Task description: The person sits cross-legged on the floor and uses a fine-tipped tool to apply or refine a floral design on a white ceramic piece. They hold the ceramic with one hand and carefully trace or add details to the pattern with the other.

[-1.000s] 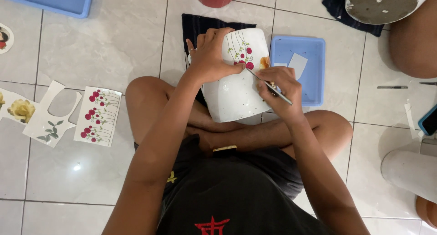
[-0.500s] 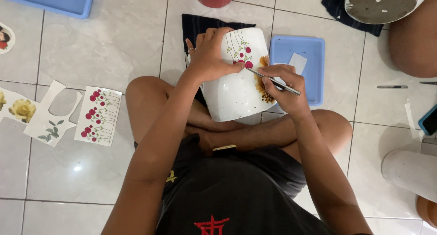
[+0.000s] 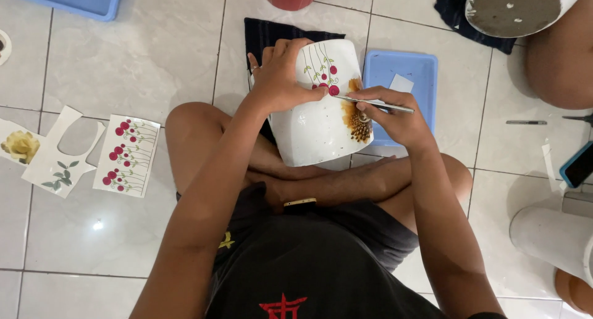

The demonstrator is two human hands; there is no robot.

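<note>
I sit cross-legged on a tiled floor with a white ceramic pot (image 3: 312,130) resting on my legs. The pot carries red-berry stem pictures near its top and a brown sunflower picture on its right side. My left hand (image 3: 283,78) grips the pot's upper left and its thumb presses beside the berries. My right hand (image 3: 395,118) holds a thin metal tool (image 3: 374,103) whose tip touches the pot just under the berries, above the sunflower.
A blue tray (image 3: 411,72) with a small white slip lies right of the pot, a dark cloth (image 3: 265,32) behind it. Flower picture sheets (image 3: 126,155) lie on the floor at left. Another white pot (image 3: 519,7) and another person's leg sit at top right; a white cylinder (image 3: 553,239) at right.
My right hand has shifted up and right, and the tool now lies nearly level with its tip at the berries. The sunflower picture on the pot's right side is more exposed.
</note>
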